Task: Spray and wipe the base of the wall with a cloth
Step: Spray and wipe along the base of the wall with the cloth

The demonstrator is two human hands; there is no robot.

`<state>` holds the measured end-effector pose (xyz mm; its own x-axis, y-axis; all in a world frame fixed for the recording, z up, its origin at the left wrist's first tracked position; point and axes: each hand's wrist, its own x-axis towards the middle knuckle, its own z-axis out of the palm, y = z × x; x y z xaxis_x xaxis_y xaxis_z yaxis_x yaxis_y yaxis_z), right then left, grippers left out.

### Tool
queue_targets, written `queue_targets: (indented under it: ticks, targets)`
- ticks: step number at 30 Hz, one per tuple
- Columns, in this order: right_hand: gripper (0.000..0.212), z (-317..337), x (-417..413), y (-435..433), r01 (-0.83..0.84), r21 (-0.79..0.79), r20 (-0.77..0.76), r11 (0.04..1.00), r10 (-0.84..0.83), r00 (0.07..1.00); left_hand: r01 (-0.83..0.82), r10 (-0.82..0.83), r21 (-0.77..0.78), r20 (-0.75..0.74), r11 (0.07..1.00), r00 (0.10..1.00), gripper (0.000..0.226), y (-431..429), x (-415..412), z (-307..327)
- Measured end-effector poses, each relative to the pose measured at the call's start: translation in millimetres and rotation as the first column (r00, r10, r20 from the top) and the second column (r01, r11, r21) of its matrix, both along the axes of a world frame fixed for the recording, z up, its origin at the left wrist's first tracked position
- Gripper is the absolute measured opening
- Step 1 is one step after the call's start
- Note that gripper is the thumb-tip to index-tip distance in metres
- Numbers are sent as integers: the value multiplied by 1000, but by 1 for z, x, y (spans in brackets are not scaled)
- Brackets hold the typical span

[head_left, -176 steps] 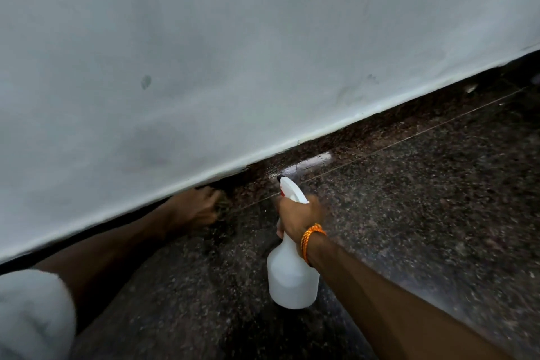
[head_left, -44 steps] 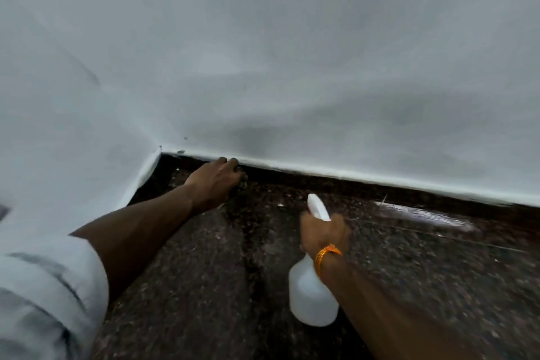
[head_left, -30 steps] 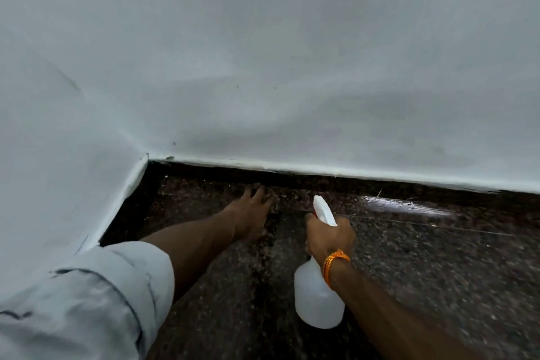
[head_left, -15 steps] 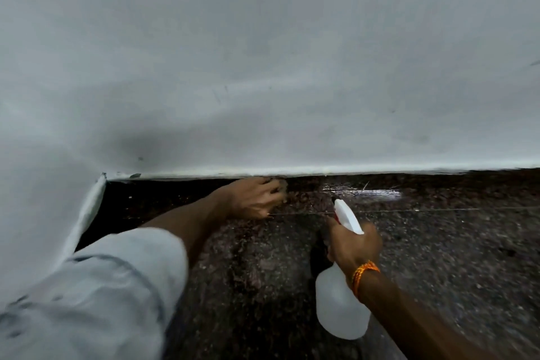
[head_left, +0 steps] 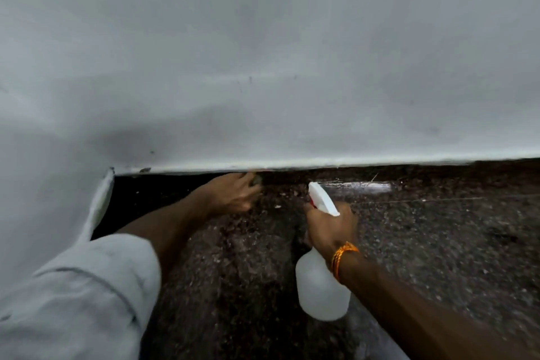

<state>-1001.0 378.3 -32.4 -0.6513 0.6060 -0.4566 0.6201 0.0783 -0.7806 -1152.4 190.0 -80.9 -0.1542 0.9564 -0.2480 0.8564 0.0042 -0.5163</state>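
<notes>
My left hand (head_left: 232,194) presses against the dark base strip (head_left: 423,169) under the white wall (head_left: 292,67), fingers curled on a small dark cloth (head_left: 257,180) that is mostly hidden under them. My right hand (head_left: 331,228) grips the neck of a white spray bottle (head_left: 320,286), whose nozzle (head_left: 317,193) points toward the base of the wall. An orange thread band (head_left: 342,257) circles the right wrist.
The floor (head_left: 438,242) is dark speckled stone with a wet shiny streak (head_left: 356,185) along the wall base to the right of the nozzle. A second white wall (head_left: 43,184) meets the first at a corner (head_left: 112,172) on the left.
My left hand has slid right along the wall base, away from the corner. My right hand with the bottle has also shifted to the right, staying beside it.
</notes>
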Motion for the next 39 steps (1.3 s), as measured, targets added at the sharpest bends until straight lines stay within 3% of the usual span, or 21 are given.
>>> queue_targets:
  ticks: [2, 6, 8, 12, 13, 14, 15, 16, 17, 18, 20, 23, 28, 30, 34, 37, 39]
  targets:
    - [21, -1, -5, -6, -16, -76, -8, 997, 15, 1000, -107, 107, -23, -11, 994, 994, 34, -44, 1, -7]
    - [25, -9, -14, -29, -19, -199, -33, 980, 12, 999, -405, 403, 114, 39, 907, 914, 23, -104, 14, 4]
    - [30, -9, -16, -46, -29, -266, -32, 964, 21, 999, -583, 578, 167, 81, 795, 812, 16, -121, 23, 8]
    - [19, -12, -16, -79, -73, -353, -13, 933, 73, 997, -833, 793, 202, 255, 516, 553, 44, -141, 38, 12]
    - [18, -11, -17, -83, -79, -364, -15, 928, 79, 997, -893, 821, 237, 356, 382, 446, 45, -139, 41, 17]
    - [18, -11, -18, -86, -77, -371, -14, 925, 77, 997, -945, 830, 282, 477, 166, 289, 42, -132, 45, 21]
    - [19, -10, -19, -88, -75, -382, -15, 921, 75, 997, -936, 781, 323, 617, -140, 96, 38, -120, 48, 29]
    - [19, -9, -19, -90, -75, -392, -17, 917, 74, 997, -847, 649, 267, 752, -459, -115, 35, -109, 46, 32]
    - [19, -9, -19, -91, -81, -399, -26, 914, 77, 997, -732, 482, 151, 836, -664, -264, 37, -99, 43, 33]
    - [20, -9, -18, -91, -93, -391, -32, 916, 87, 996, -639, 340, 43, 873, -768, -350, 41, -89, 38, 33]
    - [18, -10, -16, -87, -116, -363, -34, 925, 112, 993, -572, 147, -112, 911, -812, -386, 48, -67, 27, 32]
    - [23, -17, -13, -73, -75, -329, -11, 941, 75, 997, -524, -142, -346, 910, -778, -390, 57, -23, 17, 15]
    - [25, -28, -14, -56, 14, -258, 16, 966, -11, 1000, -574, -377, -482, 876, -662, -301, 31, 69, 24, 4]
    - [25, -30, -14, -49, 19, -237, 23, 971, -14, 1000, -522, -395, -469, 883, -713, -254, 21, 65, 18, 3]
    - [25, -34, -14, -44, -20, -236, 5, 972, 22, 1000, -498, -322, -389, 921, -775, -219, 35, -7, 7, -9]
    - [35, -37, -18, -48, -57, -232, 6, 971, 60, 998, -304, -354, -364, 931, -880, -91, 50, -49, 3, -12]
    - [33, -37, -18, -54, -45, -263, 11, 964, 49, 999, -290, -377, -377, 924, -880, -58, 43, -52, 2, -13]
